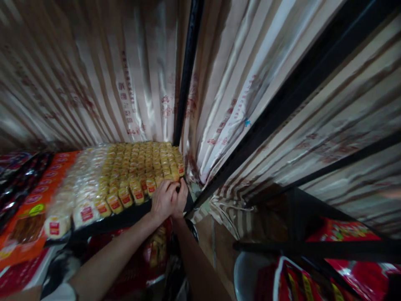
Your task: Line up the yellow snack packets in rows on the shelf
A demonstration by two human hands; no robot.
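Note:
Both my hands meet at the front right corner of a black shelf (119,219). My left hand (163,200) rests on the front row of small yellow packets with red labels (138,167), fingers curled. My right hand (181,197) presses beside it at the shelf corner, fingers bent round something I cannot make out. The yellow packets fill the right part of the shelf in tight rows. To their left lie rows of pale packets in clear wrap (73,196).
Orange packets (31,209) and dark packets (15,179) lie at the shelf's left. A shiny printed curtain (131,83) hangs behind, split by a black upright post (188,71). Red packets fill a lower shelf at right (338,234) and below (134,263). A white bucket rim (242,267) stands low.

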